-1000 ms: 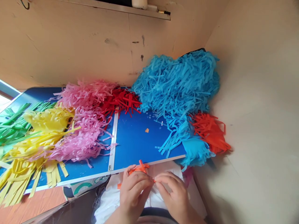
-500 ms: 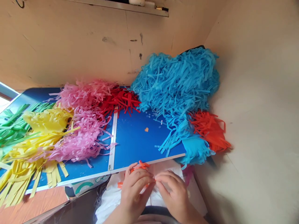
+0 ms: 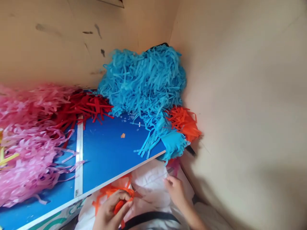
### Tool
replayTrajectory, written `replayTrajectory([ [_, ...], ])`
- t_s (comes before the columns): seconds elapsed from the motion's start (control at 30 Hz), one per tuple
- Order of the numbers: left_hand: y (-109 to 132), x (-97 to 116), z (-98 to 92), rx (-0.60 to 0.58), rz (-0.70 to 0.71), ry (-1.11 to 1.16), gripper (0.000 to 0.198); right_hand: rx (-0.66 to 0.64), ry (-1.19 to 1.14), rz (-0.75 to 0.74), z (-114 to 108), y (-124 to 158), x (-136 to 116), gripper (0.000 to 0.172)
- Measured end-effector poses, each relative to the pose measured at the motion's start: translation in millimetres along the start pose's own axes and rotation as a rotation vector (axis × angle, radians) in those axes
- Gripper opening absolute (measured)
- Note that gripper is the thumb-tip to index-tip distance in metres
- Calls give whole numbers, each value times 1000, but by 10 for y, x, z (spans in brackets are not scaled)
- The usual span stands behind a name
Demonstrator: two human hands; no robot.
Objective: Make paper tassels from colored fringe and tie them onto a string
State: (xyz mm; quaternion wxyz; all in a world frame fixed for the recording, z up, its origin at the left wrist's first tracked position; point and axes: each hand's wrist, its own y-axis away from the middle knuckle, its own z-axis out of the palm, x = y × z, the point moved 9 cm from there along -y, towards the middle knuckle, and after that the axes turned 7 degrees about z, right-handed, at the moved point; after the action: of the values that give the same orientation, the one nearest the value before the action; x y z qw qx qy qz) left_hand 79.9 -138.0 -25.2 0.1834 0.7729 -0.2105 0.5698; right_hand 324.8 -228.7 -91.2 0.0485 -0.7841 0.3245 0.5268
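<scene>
Below the table's front edge, my left hand is closed around a bunch of orange fringed paper strips. Loose strips hang out past its fingers onto white fabric on my lap. My right hand is apart from the bunch, to its right, above the white fabric. Its thumb and fingertips are pressed together; whatever is between them, if anything, is too small to make out. Closest to this hand on the table corner lies a light blue fringed paper piece.
A blue table with a pale metal edge runs along the wall. A tall heap of blue fringe stands at the back corner, beside orange-red fringe. Red fringe and pink fringe lie left. A wall closes the right side.
My view has swung right, so the green fringe is out of sight. My hands have parted: the right moved away to the right, while the left keeps the orange strips.
</scene>
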Motion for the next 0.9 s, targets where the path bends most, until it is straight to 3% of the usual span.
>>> replayTrajectory([
  [0.1,0,-98,411,-240,-210,259,40,58,-40,115,40,-267,419,60],
  [0.17,6,-42,618,-374,-268,331,46,92,-86,138,69,-359,475,63],
  [0.2,-5,-13,641,-383,-283,333,47,111,-110,144,58,-361,458,63],
  [0.3,-54,56,535,-295,-326,355,46,152,-177,119,-58,-179,269,60],
  [0.4,-127,201,502,-267,-266,401,40,95,-214,-75,-94,170,-165,44],
  [0.5,-177,340,750,-381,-178,437,35,-3,-298,-219,15,411,-523,34],
  [0.6,-137,235,1025,-480,-272,441,37,-73,-674,-58,2,245,-401,34],
  [0.67,-153,104,988,-434,-281,313,37,-49,-1009,137,-199,-18,-94,32],
  [0.73,-189,-25,801,-347,-248,149,35,100,-1200,282,-604,-270,277,22],
  [0.83,-228,-219,470,-255,-192,-82,33,232,-1208,306,-1244,-520,629,25],
  [0.9,-244,-355,332,-248,-166,-218,31,284,-1184,294,-1529,-571,755,28],
])
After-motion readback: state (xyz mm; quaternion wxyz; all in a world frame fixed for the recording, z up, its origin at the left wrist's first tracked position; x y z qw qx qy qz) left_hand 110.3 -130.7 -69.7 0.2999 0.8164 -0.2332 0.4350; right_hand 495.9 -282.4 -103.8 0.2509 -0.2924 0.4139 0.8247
